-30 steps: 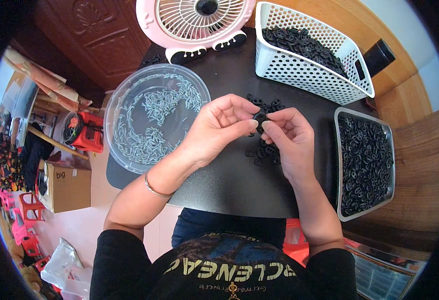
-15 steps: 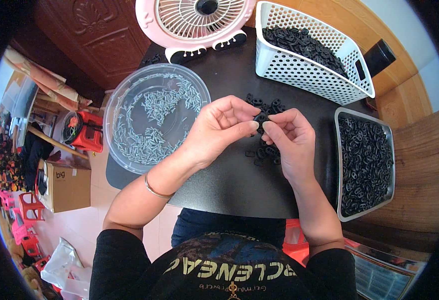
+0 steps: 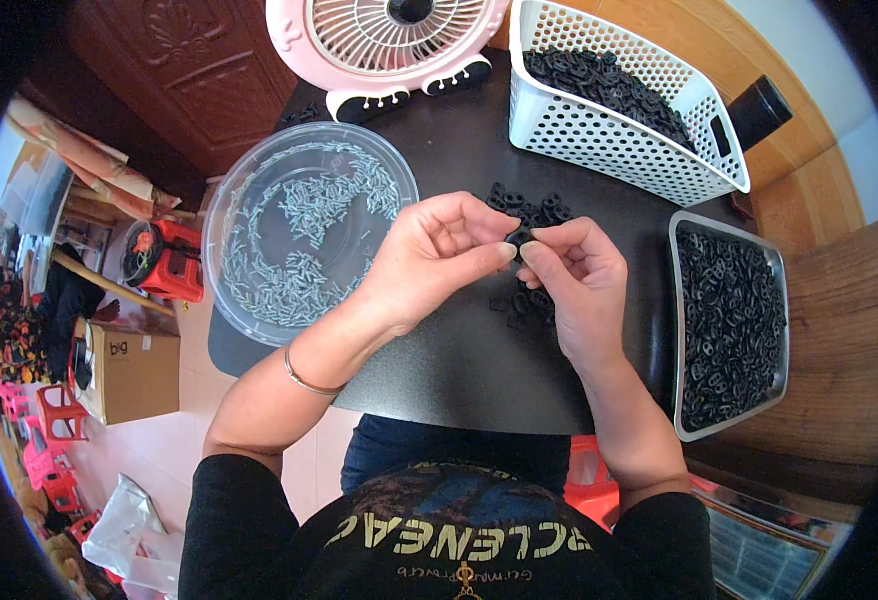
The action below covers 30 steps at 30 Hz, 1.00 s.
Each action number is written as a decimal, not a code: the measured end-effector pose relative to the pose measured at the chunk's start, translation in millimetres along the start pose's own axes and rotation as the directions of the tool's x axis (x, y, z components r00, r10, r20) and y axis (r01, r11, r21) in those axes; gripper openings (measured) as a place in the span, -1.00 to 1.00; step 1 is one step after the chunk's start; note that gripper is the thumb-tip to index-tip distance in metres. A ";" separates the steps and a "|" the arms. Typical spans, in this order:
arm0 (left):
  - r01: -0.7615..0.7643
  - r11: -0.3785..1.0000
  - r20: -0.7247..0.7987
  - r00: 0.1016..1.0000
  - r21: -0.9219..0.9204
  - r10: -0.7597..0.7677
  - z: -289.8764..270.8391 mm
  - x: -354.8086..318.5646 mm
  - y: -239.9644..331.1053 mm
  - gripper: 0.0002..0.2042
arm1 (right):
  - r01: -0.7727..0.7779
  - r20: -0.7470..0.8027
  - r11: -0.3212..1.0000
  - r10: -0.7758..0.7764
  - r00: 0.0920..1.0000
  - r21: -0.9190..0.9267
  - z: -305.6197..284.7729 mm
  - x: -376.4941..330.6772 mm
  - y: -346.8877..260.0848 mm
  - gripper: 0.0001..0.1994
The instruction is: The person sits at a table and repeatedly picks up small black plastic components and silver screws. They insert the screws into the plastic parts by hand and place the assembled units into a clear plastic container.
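Observation:
Between the fingertips of both hands is a small black plastic piece (image 3: 521,238), mostly covered by the thumbs and fingers. My left hand (image 3: 446,240) pinches it from the left, and my right hand (image 3: 581,275) pinches it from the right. Directly behind and below the fingertips lies a loose pile of similar black pieces (image 3: 551,209) on the dark table (image 3: 459,370). Left of my left hand stands a round clear tub (image 3: 221,290) with many small silvery screws or pins (image 3: 304,285) in it.
A white perforated basket (image 3: 599,160) of black parts stands at the back right. On the right a metal tray (image 3: 681,330) holds many small black two-holed pieces. A pink fan (image 3: 304,60) stands at the back. Beyond the table's left edge, a cardboard box (image 3: 144,375) sits on the floor.
Both hands keep their pinch on the small black piece, with only a slight shift of the fingertips. The whole view has moved a little; nothing was let go.

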<state>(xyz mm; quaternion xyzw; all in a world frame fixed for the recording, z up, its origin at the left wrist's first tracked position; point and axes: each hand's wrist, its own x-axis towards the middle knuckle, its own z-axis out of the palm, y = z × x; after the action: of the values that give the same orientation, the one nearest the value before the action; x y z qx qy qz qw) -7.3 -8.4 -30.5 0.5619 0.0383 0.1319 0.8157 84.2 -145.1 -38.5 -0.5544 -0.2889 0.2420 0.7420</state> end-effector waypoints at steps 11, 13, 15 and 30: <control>0.111 0.964 -0.013 0.993 -0.242 -0.118 -4.1 2.3 -4.0 -0.80 | 0.131 0.168 0.985 -0.111 0.980 -0.116 0.5 2.6 -2.2 -0.67; 0.133 0.960 0.004 0.991 -0.247 -0.137 -4.4 1.8 -3.1 -0.76 | 0.154 0.206 0.976 -0.121 0.971 -0.153 -2.0 2.6 -0.1 -0.64; 0.167 0.949 0.013 0.985 -0.268 -0.170 -3.3 1.5 -0.5 -0.72 | 0.182 0.248 0.968 -0.135 0.959 -0.176 -4.5 4.0 1.2 -0.63; 0.228 0.934 0.067 0.974 -0.277 -0.218 -5.9 0.3 -1.4 -0.61 | 0.187 0.186 0.941 -0.137 0.973 -0.282 -3.4 1.9 2.8 -0.70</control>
<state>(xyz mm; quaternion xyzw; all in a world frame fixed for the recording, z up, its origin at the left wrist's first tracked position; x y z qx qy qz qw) -8.0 -3.5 -34.0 0.4338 0.0681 0.0330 0.8978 87.8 -145.3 -41.6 -0.6123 -0.4268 0.1785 0.6411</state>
